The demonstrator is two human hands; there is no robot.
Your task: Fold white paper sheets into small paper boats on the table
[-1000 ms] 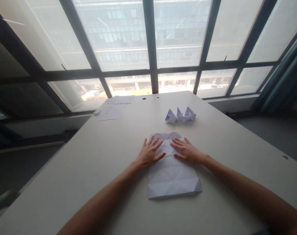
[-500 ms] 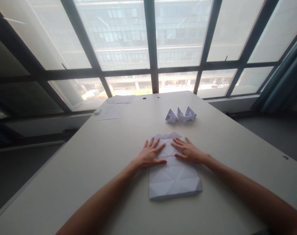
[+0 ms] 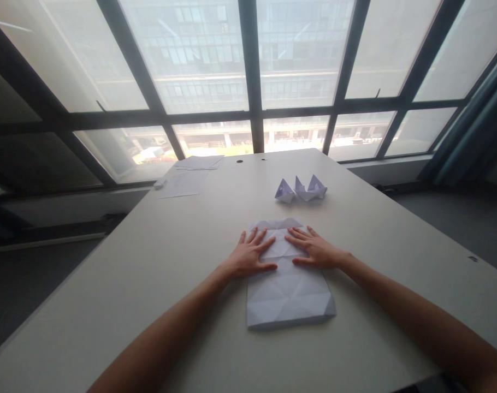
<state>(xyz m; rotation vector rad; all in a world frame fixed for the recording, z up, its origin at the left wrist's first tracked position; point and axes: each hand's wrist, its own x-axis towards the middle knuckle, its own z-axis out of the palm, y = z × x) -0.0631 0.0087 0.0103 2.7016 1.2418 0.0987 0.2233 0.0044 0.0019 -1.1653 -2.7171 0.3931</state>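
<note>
A creased sheet of white paper lies in front of me, its fold lines crossing in a star near the lower half and its far edge rising in small peaks. My left hand rests flat on the sheet's left side with fingers spread. Across from it, my right hand presses on the right side, fingers also spread and pointing inward. Neither hand grips anything. Beyond the sheet stand folded paper boats, with a separate smaller-looking folded piece at their left.
The white table reaches to the large windows. Loose flat sheets of paper lie at its far left, beside a small white object. Round holes mark the far end, and a small dark item sits at the right edge.
Both hands stay flat on the creased paper in almost the same pose. The whole view has shifted slightly, so everything appears a little higher and further left.
</note>
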